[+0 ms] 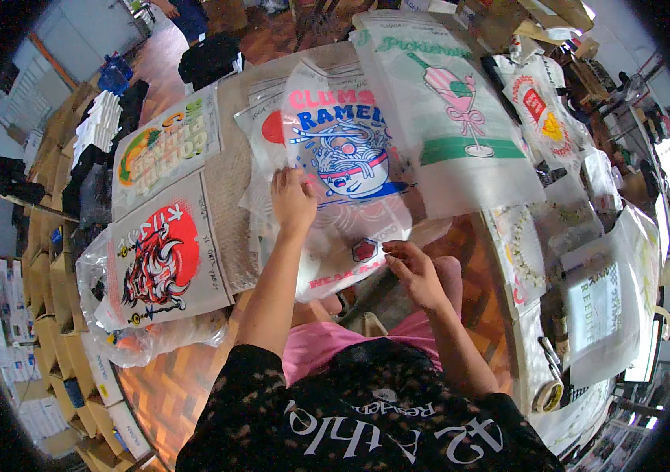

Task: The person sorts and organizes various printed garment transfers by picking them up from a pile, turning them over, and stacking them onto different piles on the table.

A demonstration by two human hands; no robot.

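A translucent printed film sheet [343,208] with a ramen bowl design in pink and blue lies in front of me, its near end hanging past the table edge. My left hand [294,197] is closed at the sheet's left edge, fingers bent over it. At its lower right edge my right hand [413,271] is closed too, thumb and fingertips on the film beside a small dark red emblem. More clear sheets show under it, one with a red disc [273,127]. To the right, a film with a green and pink glass design [461,118] overlaps the pile.
On the left lie a sheet with a red and black mask print [160,259] and one with a fruit print [166,149]. Rolls of tape [547,396] and more films [594,307] are at the right. Cardboard boxes [51,275] line the left wall.
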